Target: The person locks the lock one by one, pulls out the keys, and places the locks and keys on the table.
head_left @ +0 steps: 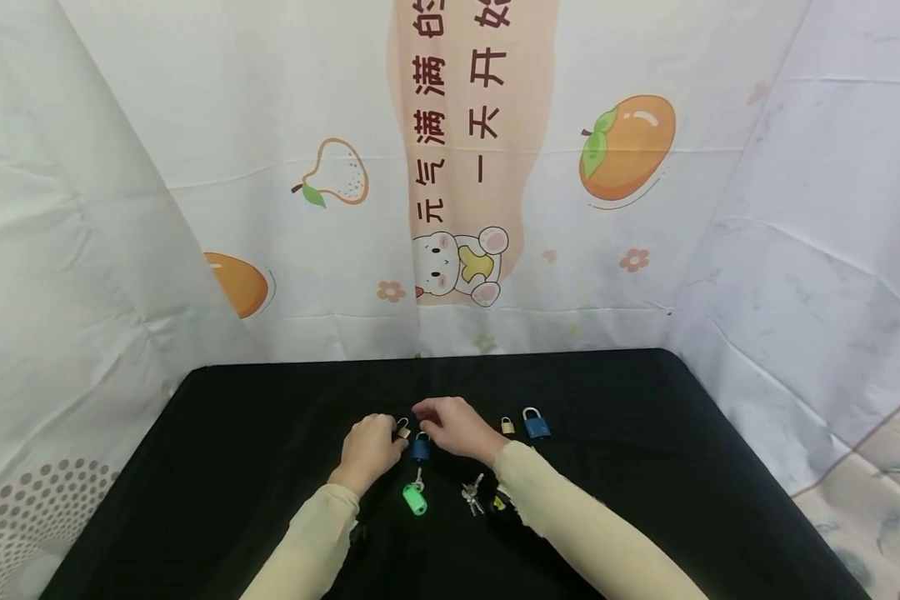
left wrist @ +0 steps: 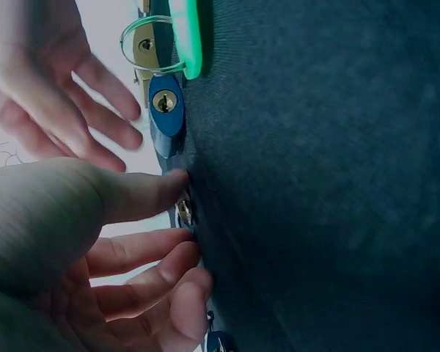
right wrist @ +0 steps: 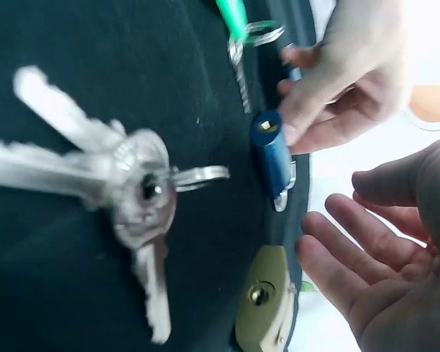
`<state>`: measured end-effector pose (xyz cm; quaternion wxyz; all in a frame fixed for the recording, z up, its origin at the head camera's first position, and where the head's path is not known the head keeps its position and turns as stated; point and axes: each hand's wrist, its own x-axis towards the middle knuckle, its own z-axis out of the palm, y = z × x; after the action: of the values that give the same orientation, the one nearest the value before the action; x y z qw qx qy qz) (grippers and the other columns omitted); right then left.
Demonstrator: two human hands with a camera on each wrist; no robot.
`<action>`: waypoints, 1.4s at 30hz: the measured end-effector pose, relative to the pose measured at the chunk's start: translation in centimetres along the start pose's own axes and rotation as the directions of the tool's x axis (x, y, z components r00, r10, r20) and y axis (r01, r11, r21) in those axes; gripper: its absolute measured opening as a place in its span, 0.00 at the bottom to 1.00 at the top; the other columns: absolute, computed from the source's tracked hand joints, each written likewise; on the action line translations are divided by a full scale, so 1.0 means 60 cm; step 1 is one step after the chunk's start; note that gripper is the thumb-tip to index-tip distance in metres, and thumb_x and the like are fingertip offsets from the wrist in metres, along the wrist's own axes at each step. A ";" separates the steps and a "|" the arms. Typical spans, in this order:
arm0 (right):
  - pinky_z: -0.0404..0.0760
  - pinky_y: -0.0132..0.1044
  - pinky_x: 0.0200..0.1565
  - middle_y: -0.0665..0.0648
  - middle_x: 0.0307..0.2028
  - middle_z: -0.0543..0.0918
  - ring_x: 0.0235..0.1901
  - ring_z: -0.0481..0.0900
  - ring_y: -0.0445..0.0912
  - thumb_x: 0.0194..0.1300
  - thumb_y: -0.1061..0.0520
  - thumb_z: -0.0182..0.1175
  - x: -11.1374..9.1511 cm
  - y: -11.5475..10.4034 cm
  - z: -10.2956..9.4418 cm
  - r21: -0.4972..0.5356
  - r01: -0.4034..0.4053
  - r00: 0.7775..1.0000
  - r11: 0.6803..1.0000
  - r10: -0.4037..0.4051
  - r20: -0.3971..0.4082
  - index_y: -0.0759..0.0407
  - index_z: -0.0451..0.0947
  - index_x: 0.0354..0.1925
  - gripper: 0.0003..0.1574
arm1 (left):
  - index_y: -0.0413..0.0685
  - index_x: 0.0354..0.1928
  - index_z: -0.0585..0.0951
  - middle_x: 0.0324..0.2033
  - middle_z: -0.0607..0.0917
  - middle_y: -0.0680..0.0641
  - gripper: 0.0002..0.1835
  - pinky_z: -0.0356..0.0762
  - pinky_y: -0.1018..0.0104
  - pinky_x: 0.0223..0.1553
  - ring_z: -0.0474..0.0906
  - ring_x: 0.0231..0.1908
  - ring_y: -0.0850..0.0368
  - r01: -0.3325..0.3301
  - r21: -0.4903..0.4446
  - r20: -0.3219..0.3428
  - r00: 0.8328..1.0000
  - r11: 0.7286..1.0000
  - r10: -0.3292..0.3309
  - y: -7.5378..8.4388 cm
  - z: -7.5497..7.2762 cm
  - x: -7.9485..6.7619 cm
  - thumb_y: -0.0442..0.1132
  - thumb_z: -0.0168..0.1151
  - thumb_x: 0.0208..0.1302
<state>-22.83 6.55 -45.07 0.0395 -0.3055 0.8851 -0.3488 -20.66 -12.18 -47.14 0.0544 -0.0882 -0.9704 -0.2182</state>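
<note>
My left hand [head_left: 370, 450] pinches a small brass padlock [head_left: 404, 432] between thumb and fingers; its shackle shows at the top in the head view. A blue padlock [head_left: 420, 447] lies just right of that hand, its keyhole facing me in the left wrist view. Over and beyond the blue padlock hovers my right hand [head_left: 456, 427], fingers loosely bent and holding nothing. In the right wrist view the same right hand [right wrist: 396, 257] is apart from the locks. Nearer to me lies a key with a green tag [head_left: 415, 498].
A bunch of silver keys [head_left: 472, 496] lies on the black cloth [head_left: 285, 492]. A yellow-and-black item [head_left: 499, 502] sits partly under the right sleeve. Further right are a brass padlock [head_left: 507, 426] and a blue padlock [head_left: 536, 423]. A white printed curtain [head_left: 330, 250] hangs behind.
</note>
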 end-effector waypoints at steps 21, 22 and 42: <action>0.79 0.34 0.42 0.58 0.50 0.86 0.39 0.83 0.44 0.71 0.69 0.56 0.054 0.003 0.029 -0.287 0.021 0.995 0.958 0.009 0.103 0.63 0.84 0.55 0.18 | 0.50 0.21 0.78 0.20 0.74 0.51 0.15 0.68 0.62 0.21 0.71 0.19 0.56 0.034 0.007 0.042 0.999 0.999 -0.034 0.001 0.001 0.008 0.41 0.71 0.63; 0.79 0.34 0.42 0.58 0.50 0.86 0.38 0.82 0.44 0.71 0.69 0.56 0.054 0.003 0.029 -0.288 0.018 0.995 0.958 0.012 0.102 0.63 0.84 0.55 0.18 | 0.50 0.22 0.79 0.21 0.75 0.51 0.14 0.68 0.61 0.21 0.71 0.19 0.56 0.041 0.005 0.047 0.998 0.999 -0.041 0.000 0.002 0.008 0.41 0.71 0.63; 0.81 0.33 0.42 0.54 0.44 0.87 0.35 0.82 0.40 0.77 0.59 0.56 0.044 0.001 0.022 -0.197 0.032 0.997 0.980 -0.016 0.080 0.59 0.85 0.50 0.12 | 0.49 0.27 0.79 0.19 0.73 0.55 0.11 0.65 0.65 0.21 0.68 0.18 0.60 -0.021 -0.131 -0.045 0.999 0.991 0.016 0.003 -0.026 -0.018 0.38 0.66 0.69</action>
<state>-24.63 4.28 -45.72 0.0391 -0.3319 0.9094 -0.2474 -19.47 -12.87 -45.85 0.0718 -0.0958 -0.9516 -0.2832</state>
